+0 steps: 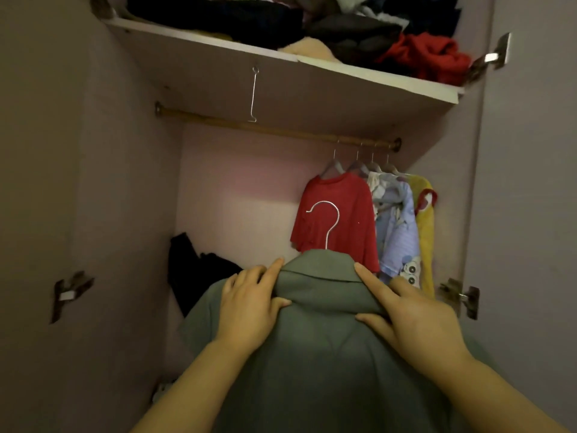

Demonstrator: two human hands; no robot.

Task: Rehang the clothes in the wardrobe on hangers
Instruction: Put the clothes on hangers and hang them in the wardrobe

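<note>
A grey-green collared shirt [321,348] fills the lower middle of the view, on a hanger whose white hook [327,220] sticks up above the collar. My left hand [249,301] grips the left side of the collar, thumb under its edge. My right hand [415,317] pinches the right side of the collar, index finger stretched along it. Above runs the wooden rail [249,126]. At its right end hang a red T-shirt [337,220], a pale blue patterned garment [396,223] and a yellow one [426,232].
A thin metal S-hook [253,95] dangles from the shelf's underside [218,76] over the rail's left part. Folded and crumpled clothes [343,29] pile on the top shelf. A dark garment [193,270] lies low at the wardrobe's back left. Door hinges [462,298] flank the opening.
</note>
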